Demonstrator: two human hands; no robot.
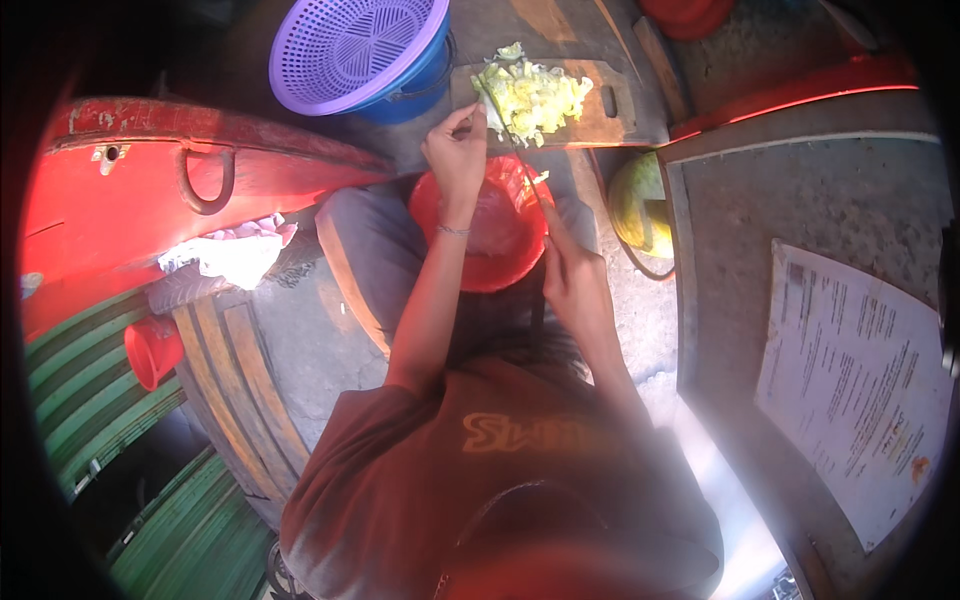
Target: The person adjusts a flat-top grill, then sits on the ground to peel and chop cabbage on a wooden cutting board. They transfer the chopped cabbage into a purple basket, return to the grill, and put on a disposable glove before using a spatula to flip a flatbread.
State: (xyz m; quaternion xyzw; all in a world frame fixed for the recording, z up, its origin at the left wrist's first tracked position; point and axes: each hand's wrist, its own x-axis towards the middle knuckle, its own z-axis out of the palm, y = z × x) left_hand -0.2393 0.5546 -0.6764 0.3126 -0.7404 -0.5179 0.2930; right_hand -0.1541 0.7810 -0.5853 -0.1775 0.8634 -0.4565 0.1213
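Note:
My right hand [581,281] grips a long-bladed knife [525,166], its blade reaching up over the near edge of a wooden cutting board [626,97]. A heap of chopped pale-green leafy vegetable [536,97] lies on the board, with the blade along its left side. My left hand [459,154] is at the board's left end, fingers curled in beside a white piece of the vegetable [493,116]. Whether they hold it is unclear. Below both hands, a red plastic bowl [484,274] rests between my legs. Bits of leaf show near its upper right rim.
A purple colander [360,56] sits in a blue bucket [412,101] at upper left. A red metal panel with a handle [206,184] flanks my left. At right are a large yellow-green round fruit [641,202] and a grey panel [727,225] bearing a printed sheet [855,382].

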